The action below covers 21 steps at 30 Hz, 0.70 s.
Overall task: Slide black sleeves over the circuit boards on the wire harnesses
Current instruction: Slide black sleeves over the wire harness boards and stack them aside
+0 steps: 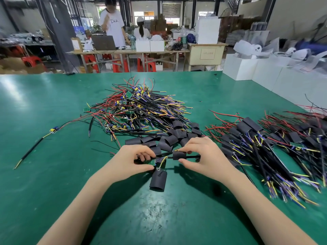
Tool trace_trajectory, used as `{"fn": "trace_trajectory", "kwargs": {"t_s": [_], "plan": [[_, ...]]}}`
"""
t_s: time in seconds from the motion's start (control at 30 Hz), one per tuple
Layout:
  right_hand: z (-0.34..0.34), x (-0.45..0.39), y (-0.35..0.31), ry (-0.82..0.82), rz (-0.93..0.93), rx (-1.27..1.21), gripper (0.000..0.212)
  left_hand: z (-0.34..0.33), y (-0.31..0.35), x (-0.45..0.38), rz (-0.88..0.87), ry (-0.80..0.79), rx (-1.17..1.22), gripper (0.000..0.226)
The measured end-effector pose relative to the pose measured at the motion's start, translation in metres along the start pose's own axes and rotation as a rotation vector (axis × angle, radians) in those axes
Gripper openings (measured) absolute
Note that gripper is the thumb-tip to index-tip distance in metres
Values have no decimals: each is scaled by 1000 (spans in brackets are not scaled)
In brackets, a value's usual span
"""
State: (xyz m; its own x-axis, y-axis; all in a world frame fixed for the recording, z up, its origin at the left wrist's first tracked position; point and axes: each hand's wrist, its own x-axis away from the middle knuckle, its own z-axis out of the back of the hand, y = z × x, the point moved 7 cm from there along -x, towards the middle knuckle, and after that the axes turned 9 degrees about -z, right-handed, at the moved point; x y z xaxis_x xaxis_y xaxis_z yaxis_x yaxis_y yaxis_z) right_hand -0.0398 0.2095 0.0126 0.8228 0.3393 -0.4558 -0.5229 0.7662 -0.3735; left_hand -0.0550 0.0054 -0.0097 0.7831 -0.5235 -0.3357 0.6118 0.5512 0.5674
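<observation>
My left hand (pixel 134 160) pinches a small green circuit board (pixel 152 162) at the end of a wire harness, low over the green table (pixel 44 174). My right hand (pixel 200 157) holds a black sleeve (pixel 179 155) threaded on that harness's black cable, a short way to the right of the board. A second black sleeve (pixel 158 181) lies on the table just below the board. Loose black sleeves (pixel 164 140) are heaped right behind my hands. A pile of bare harnesses (pixel 139 108) with exposed boards lies further back. Sleeved harnesses (pixel 265 144) are stacked at the right.
One stray harness (pixel 37 145) lies alone at the left of the table. White boxes (pixel 256 69) line the table's far right edge. Two people stand and sit at a cluttered bench (pixel 123 50) in the background, with red stools under it.
</observation>
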Motion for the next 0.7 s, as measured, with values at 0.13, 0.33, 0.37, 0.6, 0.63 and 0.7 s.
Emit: {"fn": "trace_trajectory", "kwargs": {"t_s": [0.13, 0.33, 0.37, 0.6, 0.63, 0.7], "plan": [[-3, 1, -6, -13, 2, -40, 19, 0, 8, -3, -52, 88, 34, 20], [-2, 1, -17, -7, 17, -192, 22, -8, 23, -4, -78, 165, 161, 21], [-2, 1, -19, -6, 24, -195, 21, -9, 26, -5, -88, 175, 157, 22], [1, 1, -15, 33, 2, -165, 22, -13, 20, -6, -31, 116, 320, 42], [2, 1, -15, 33, 4, -162, 22, -12, 19, -5, -17, 116, 338, 42], [2, 1, -16, 34, 20, -150, 22, -11, 16, -5, 6, 126, 366, 42]]}}
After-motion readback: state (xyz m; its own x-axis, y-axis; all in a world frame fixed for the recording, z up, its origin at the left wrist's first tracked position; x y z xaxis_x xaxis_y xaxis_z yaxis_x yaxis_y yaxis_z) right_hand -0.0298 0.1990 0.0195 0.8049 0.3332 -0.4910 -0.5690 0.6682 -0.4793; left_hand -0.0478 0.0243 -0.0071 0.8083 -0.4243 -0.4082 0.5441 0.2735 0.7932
